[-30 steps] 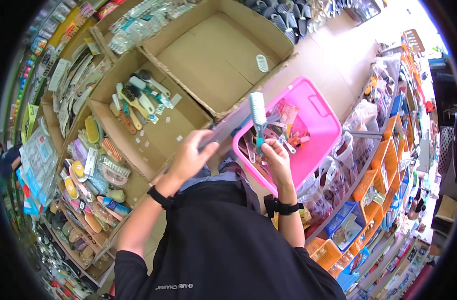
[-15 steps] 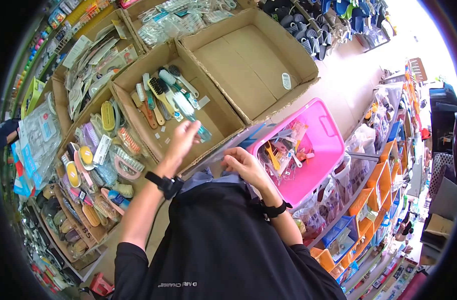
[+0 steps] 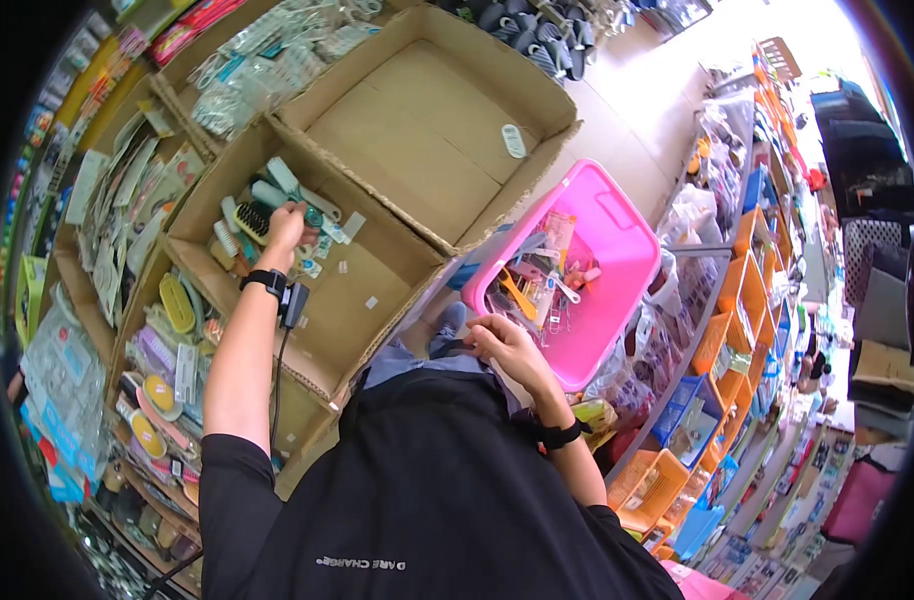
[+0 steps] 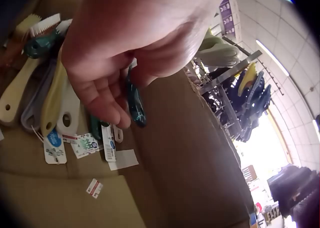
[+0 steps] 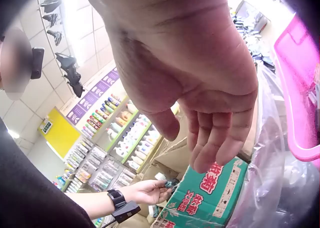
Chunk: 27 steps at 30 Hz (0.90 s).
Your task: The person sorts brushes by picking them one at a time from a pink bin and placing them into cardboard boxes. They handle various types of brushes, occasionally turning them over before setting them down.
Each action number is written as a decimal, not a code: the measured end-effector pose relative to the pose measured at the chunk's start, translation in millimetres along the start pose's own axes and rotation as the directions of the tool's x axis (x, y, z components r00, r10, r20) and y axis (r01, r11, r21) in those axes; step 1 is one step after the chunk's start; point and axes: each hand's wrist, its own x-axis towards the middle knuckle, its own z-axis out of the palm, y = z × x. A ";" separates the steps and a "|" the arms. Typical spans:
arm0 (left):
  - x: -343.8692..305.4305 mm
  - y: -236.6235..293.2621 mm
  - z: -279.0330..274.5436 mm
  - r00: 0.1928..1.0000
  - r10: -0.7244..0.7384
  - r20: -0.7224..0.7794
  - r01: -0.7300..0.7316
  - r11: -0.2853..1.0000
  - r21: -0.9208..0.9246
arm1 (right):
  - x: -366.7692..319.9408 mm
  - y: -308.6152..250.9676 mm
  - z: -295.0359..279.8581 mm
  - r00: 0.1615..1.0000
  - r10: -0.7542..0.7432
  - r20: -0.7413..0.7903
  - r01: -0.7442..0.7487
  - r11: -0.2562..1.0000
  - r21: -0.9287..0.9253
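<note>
My left hand (image 3: pixel 287 232) grips the teal handle of a hairbrush (image 3: pixel 283 177) with pale bristles, over a cardboard box (image 3: pixel 387 270). In the left wrist view the dark teal handle end (image 4: pixel 135 104) pokes out below the curled fingers. Several other brushes lie bunched at that end of the box, among them a black-bristled brush (image 3: pixel 253 219); the hand and forearm cover part of them. My right hand (image 3: pixel 512 352) hangs loosely, holding nothing, beside a pink plastic bin (image 3: pixel 602 330). An orange brush-like piece (image 3: pixel 519 294) lies among small packaged things in the bin.
A second cardboard box (image 3: pixel 417 120) adjoins the first, with a white label (image 3: pixel 514 141) inside. Packed brushes (image 3: pixel 159 392) fill a box at the left. Orange baskets (image 3: pixel 649 490) and plastic bags (image 3: pixel 692 215) line the right side.
The teal-handled brush passed from my right hand to my left, which carried it leftward to the brushes in the box. My right hand moved away from the bin's inside and now hangs empty.
</note>
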 end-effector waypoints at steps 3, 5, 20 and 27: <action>11.7 7.6 10.3 0.992 -0.079 -0.103 0.071 0.995 -0.073 | -4.4 10.3 -9.3 1.000 0.018 -0.025 -0.017 0.999 0.038; 16.5 10.0 12.7 0.992 -0.101 -0.078 0.094 0.992 -0.085 | -4.8 16.8 -15.0 0.999 0.023 -0.026 -0.022 0.998 0.055; -135.2 -15.0 102.9 0.950 0.267 0.161 -0.294 0.938 0.183 | 42.4 81.9 -104.6 0.995 0.096 0.030 -0.100 0.971 0.218; -206.1 -15.1 177.4 0.936 0.320 0.149 -0.284 0.432 0.856 | 99.0 196.0 -187.4 0.910 0.340 -0.238 -0.188 0.848 0.496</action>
